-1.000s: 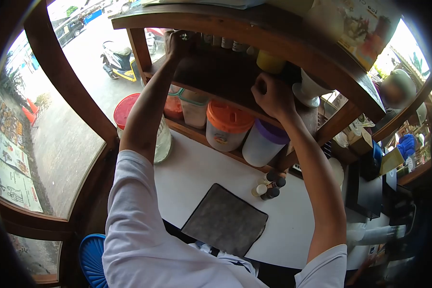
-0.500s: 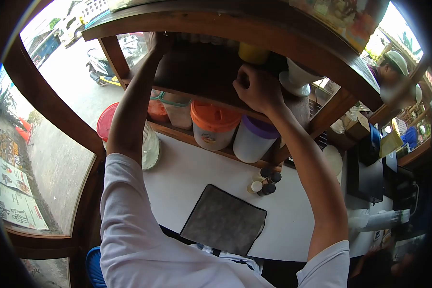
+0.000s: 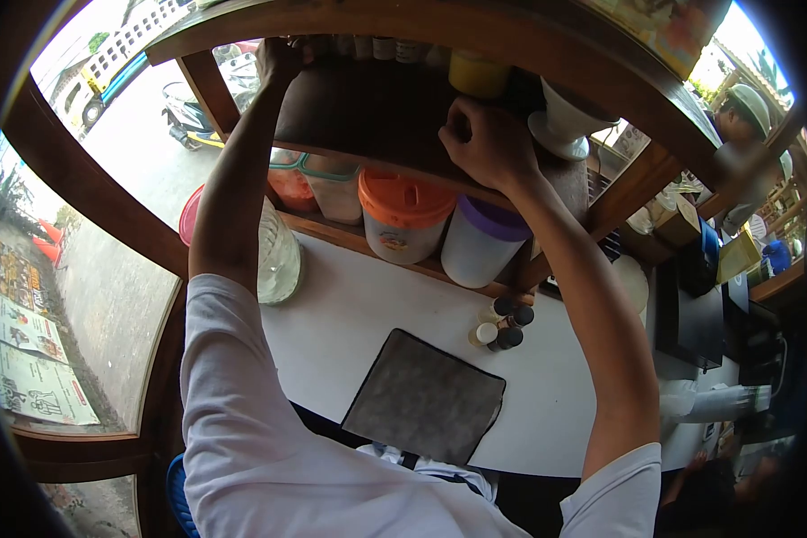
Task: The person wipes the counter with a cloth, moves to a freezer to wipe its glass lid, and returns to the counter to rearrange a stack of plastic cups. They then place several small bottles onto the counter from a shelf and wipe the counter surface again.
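Observation:
My left hand (image 3: 281, 59) reaches to the back left end of the dark wooden shelf (image 3: 359, 112), beside a row of small pale jars (image 3: 384, 47). Shade hides most of its fingers. Loosely curled into a fist, my right hand (image 3: 489, 142) rests at the shelf's front edge with nothing showing in it. Just behind it stands a yellow container (image 3: 478, 75). To its right is a white flared vessel on a round base (image 3: 565, 125).
Below the shelf stand an orange-lidded tub (image 3: 405, 215), a purple-lidded tub (image 3: 482, 242) and green-rimmed boxes (image 3: 334, 188). On the white counter (image 3: 332, 314) are a large clear jar (image 3: 280, 260), a grey cloth (image 3: 426, 394) and several small bottles (image 3: 504, 325). A person in a helmet (image 3: 750, 109) is at right.
My left hand has shifted slightly left along the back of the shelf, and more of the small jars show. My right hand stays curled at the shelf edge. The view has tilted slightly.

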A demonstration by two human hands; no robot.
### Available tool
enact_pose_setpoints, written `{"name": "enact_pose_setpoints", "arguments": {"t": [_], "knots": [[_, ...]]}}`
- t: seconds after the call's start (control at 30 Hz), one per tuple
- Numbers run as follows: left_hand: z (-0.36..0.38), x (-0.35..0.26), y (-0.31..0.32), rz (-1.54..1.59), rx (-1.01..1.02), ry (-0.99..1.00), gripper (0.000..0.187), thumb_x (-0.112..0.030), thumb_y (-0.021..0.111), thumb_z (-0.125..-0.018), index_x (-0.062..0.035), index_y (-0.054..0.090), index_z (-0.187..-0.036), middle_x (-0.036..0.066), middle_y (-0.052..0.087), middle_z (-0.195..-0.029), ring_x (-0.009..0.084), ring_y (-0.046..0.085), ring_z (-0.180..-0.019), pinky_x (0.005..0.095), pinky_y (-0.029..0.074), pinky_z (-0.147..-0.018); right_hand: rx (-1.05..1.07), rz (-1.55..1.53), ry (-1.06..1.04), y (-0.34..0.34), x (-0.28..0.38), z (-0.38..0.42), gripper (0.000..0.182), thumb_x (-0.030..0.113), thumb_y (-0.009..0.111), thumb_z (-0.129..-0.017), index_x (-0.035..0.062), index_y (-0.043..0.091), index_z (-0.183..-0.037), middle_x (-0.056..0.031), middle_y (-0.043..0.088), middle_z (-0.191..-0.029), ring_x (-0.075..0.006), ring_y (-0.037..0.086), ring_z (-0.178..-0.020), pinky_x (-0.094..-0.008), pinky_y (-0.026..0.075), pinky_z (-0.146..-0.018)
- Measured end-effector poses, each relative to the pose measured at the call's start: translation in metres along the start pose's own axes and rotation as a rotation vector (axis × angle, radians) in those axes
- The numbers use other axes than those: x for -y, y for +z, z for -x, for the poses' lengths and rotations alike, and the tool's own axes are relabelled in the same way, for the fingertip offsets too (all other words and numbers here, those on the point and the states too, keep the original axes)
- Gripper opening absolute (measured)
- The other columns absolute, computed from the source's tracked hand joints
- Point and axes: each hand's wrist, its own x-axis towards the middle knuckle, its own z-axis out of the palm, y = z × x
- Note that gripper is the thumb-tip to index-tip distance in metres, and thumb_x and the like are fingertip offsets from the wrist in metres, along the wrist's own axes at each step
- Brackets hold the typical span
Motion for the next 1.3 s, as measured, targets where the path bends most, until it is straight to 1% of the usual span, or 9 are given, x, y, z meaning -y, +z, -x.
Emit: {"name": "enact_pose_setpoints", "arguments": {"t": [0.13, 0.23, 0.3, 0.4, 0.47, 0.57, 0.63, 0.87, 1.3], "knots": [[-0.005, 0.011, 0.006, -0.039, -0.002, 0.009, 0.041, -0.048, 0.077, -0.083, -0.0133, 0.075, -0.106, 0.013, 0.074, -0.104, 0.0312, 0.072, -0.093, 0.0456, 0.055, -0.080, -0.012, 0.002, -0.003, 0.002, -0.001, 0.001, 0.027, 0.035, 0.064, -0.088, 0.0093, 0.065, -0.096, -0.0125, 0.072, -0.083, -0.0335, 0.071, -0.086, -0.0467, 0.056, -0.078], [-0.006, 0.012, 0.002, -0.138, 0.112, 0.046, 0.037, -0.048, 0.077, -0.083, -0.0155, 0.078, -0.099, 0.012, 0.075, -0.102, 0.0301, 0.072, -0.092, 0.0451, 0.055, -0.080, -0.003, 0.009, 0.002, 0.002, -0.002, 0.000, 0.027, 0.035, 0.063, -0.088, 0.0091, 0.065, -0.097, -0.0127, 0.072, -0.084, -0.0334, 0.071, -0.086, -0.0464, 0.056, -0.079], [-0.006, 0.010, 0.000, -0.189, 0.164, -0.047, 0.035, -0.050, 0.077, -0.082, -0.0169, 0.079, -0.094, 0.011, 0.075, -0.099, 0.0294, 0.072, -0.092, 0.0447, 0.055, -0.080, 0.004, 0.009, 0.005, 0.002, -0.002, 0.001, 0.028, 0.035, 0.063, -0.088, 0.0089, 0.065, -0.098, -0.0129, 0.072, -0.085, -0.0335, 0.071, -0.087, -0.0462, 0.056, -0.079], [0.001, 0.011, -0.001, -0.153, 0.192, -0.053, 0.040, -0.052, 0.075, -0.084, -0.0155, 0.078, -0.098, 0.012, 0.075, -0.097, 0.0293, 0.072, -0.092, 0.0444, 0.056, -0.080, -0.005, 0.014, 0.004, 0.001, -0.001, 0.001, 0.027, 0.035, 0.064, -0.089, 0.0090, 0.065, -0.098, -0.0116, 0.072, -0.086, -0.0323, 0.071, -0.087, -0.0447, 0.056, -0.079], [0.006, 0.006, 0.003, -0.213, 0.155, 0.107, 0.046, -0.055, 0.073, -0.084, -0.0138, 0.076, -0.104, 0.013, 0.075, -0.099, 0.0289, 0.073, -0.091, 0.0446, 0.056, -0.081, -0.025, 0.033, 0.002, 0.002, -0.001, 0.000, 0.025, 0.033, 0.066, -0.088, 0.0095, 0.065, -0.097, -0.0082, 0.073, -0.086, -0.0297, 0.072, -0.086, -0.0422, 0.056, -0.077], [0.008, -0.019, 0.013, -0.202, -0.016, 0.436, 0.049, -0.053, 0.069, -0.089, -0.0111, 0.072, -0.114, 0.016, 0.074, -0.103, 0.0275, 0.073, -0.087, 0.0435, 0.057, -0.079, -0.041, 0.049, 0.001, 0.003, -0.001, 0.001, 0.025, 0.032, 0.066, -0.088, 0.0095, 0.065, -0.097, -0.0082, 0.073, -0.086, -0.0297, 0.072, -0.086, -0.0422, 0.056, -0.077], [0.005, -0.035, 0.022, -0.168, -0.121, 0.625, 0.048, -0.050, 0.068, -0.091, -0.0101, 0.070, -0.118, 0.017, 0.074, -0.104, 0.0268, 0.073, -0.086, 0.0428, 0.057, -0.078, -0.025, 0.025, -0.008, 0.003, -0.002, 0.001, 0.029, 0.035, 0.064, -0.089, 0.0084, 0.065, -0.100, -0.0114, 0.073, -0.088, -0.0318, 0.071, -0.088, -0.0443, 0.056, -0.080], [-0.017, -0.041, 0.030, -0.088, 0.085, 0.545, 0.047, -0.048, 0.068, -0.091, -0.0098, 0.070, -0.118, 0.016, 0.073, -0.104, 0.0264, 0.073, -0.086, 0.0422, 0.057, -0.078, 0.017, 0.009, 0.000, -0.001, 0.000, 0.001, 0.030, 0.035, 0.063, -0.089, 0.0084, 0.066, -0.101, -0.0124, 0.073, -0.087, -0.0317, 0.071, -0.089, -0.0449, 0.057, -0.080], [-0.029, -0.026, 0.037, -0.054, 0.205, 0.537, 0.043, -0.043, 0.068, -0.092, -0.0092, 0.069, -0.118, 0.016, 0.073, -0.104, 0.0255, 0.073, -0.087, 0.0412, 0.057, -0.078, 0.068, 0.020, 0.029, -0.006, 0.005, 0.001, 0.030, 0.036, 0.062, -0.089, 0.0083, 0.066, -0.101, -0.0121, 0.073, -0.092, -0.0308, 0.071, -0.091, -0.0452, 0.056, -0.081]]}}
